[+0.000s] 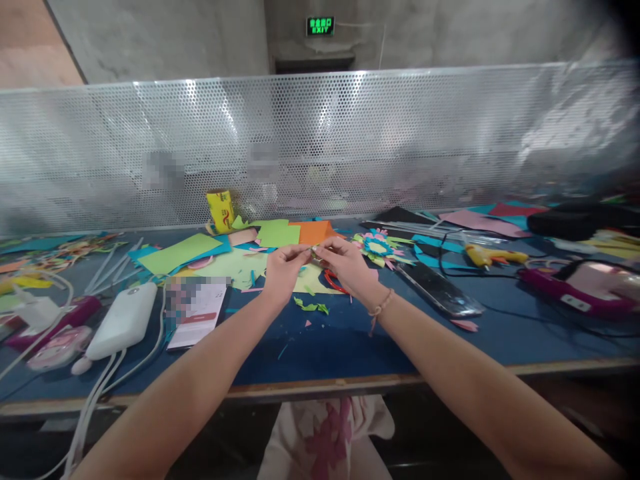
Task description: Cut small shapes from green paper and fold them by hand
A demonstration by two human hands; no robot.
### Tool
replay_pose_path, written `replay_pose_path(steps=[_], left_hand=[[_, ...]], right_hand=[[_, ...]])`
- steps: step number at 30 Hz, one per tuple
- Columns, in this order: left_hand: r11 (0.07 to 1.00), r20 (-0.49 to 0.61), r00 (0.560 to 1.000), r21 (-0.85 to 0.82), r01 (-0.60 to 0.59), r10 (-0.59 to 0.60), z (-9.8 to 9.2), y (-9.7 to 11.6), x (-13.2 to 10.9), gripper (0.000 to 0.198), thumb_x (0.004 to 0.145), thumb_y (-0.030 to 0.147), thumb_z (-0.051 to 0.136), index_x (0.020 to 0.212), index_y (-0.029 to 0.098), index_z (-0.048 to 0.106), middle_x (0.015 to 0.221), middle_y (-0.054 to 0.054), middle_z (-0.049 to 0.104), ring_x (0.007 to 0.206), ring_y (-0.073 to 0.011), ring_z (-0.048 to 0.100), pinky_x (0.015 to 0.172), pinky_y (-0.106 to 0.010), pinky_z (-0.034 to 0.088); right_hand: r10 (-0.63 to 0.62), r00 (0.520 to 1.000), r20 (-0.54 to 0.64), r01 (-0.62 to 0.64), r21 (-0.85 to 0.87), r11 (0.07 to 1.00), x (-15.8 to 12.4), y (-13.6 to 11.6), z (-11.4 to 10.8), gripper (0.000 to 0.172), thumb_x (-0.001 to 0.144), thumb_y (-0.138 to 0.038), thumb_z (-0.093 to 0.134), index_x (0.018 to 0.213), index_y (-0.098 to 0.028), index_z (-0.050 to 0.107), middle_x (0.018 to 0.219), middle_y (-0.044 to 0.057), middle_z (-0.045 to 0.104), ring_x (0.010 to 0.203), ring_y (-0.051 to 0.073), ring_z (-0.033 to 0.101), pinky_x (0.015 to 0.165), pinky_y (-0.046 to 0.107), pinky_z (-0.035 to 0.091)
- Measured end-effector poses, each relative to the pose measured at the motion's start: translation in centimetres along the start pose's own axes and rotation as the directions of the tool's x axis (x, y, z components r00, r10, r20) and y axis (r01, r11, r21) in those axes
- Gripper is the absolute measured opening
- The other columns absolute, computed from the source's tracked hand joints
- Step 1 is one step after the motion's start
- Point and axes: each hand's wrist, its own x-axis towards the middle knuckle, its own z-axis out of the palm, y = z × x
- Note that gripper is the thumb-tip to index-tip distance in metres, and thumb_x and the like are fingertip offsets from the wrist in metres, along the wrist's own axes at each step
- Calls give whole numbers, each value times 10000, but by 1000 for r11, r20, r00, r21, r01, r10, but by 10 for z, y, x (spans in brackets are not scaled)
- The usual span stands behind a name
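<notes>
My left hand (283, 270) and my right hand (346, 263) meet above the middle of the table, their fingertips pinched together. Between them is a small pale greenish bit (314, 251), too small and blurred to name. Below my right hand shows a red loop (336, 284), like a scissors handle, its rest hidden. A pale yellow paper sheet (320, 283) lies under both hands. Nearer to me are curled green paper scraps (311, 307). Just right of my right hand lies a layered paper flower (377, 247) in blue, pink and cream.
Coloured paper sheets (187, 253) and a yellow packet (220, 211) lie behind my left hand. A lit phone (200, 320) and white power bank (125, 320) are at left. At right are a dark phone (440, 290) and yellow glue gun (495, 256). A perforated metal screen (320, 140) stands behind.
</notes>
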Motion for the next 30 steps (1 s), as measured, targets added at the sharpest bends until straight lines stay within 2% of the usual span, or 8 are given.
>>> replay_pose_path(steps=[7, 12, 18, 23, 30], left_hand=[[997, -3, 1000, 67, -28, 29, 0, 3, -2, 170, 629, 271, 644, 747, 151, 671, 722, -30, 670, 691, -127, 591, 721, -276, 461], [991, 23, 998, 121, -64, 61, 0, 5, -3, 158, 650, 277, 624, 741, 154, 666, 693, -24, 660, 690, -126, 587, 704, -259, 459], [999, 9, 1000, 50, -14, 14, 2, 2, -3, 181, 634, 291, 639, 745, 149, 657, 709, -25, 653, 676, -115, 576, 712, -261, 456], [1000, 0, 1000, 8, 14, -14, 1, 0, 0, 179, 623, 307, 649, 684, 138, 648, 634, -11, 623, 622, -99, 552, 696, -264, 452], [999, 13, 999, -33, 43, -43, 1, 1, 2, 195, 594, 291, 673, 690, 123, 645, 623, -17, 622, 618, -106, 558, 705, -285, 457]], right_hand=[[-12, 1000, 14, 12, -38, 999, 0, -4, 0, 214, 626, -360, 653, 648, -185, 531, 600, -35, 519, 551, 80, 503, 578, 251, 465], [-65, 995, 77, 75, -142, 987, -1, -6, -2, 179, 683, -331, 602, 651, -187, 500, 578, -36, 508, 532, 79, 491, 538, 233, 441], [-81, 992, 101, 102, -220, 970, -1, -8, -4, 184, 696, -336, 583, 661, -188, 479, 577, -34, 487, 548, 89, 495, 556, 248, 450], [-107, 987, 118, 140, -316, 938, -2, -13, -3, 191, 686, -327, 586, 637, -186, 467, 570, -36, 474, 525, 89, 485, 528, 246, 427], [-130, 981, 145, 174, -345, 922, -2, -11, -5, 176, 713, -323, 556, 660, -184, 463, 578, -30, 491, 520, 90, 482, 510, 240, 405]])
